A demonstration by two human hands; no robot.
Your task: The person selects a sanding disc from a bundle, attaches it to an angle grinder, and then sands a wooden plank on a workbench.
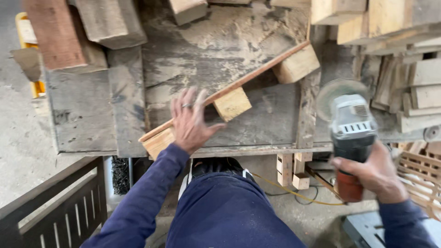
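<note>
My left hand (pixel 190 121) lies flat, fingers spread, on a wooden frame piece (pixel 248 78): a thin reddish strip with three pale blocks under it, lying diagonally on the dusty workbench (pixel 82 115). A ring shows on one finger. My right hand (pixel 374 172) grips the red-and-grey body of an angle grinder (pixel 351 126), held off the bench's right side. Its disc (pixel 340 89) is blurred, spinning, and apart from the frame piece.
Thick timber blocks (pixel 87 27) sit at the bench's back left. Offcuts and planks (pixel 404 55) are stacked at the right. A yellow cable (pixel 294 193) runs on the floor below. A dark slatted piece (pixel 69 211) stands at lower left.
</note>
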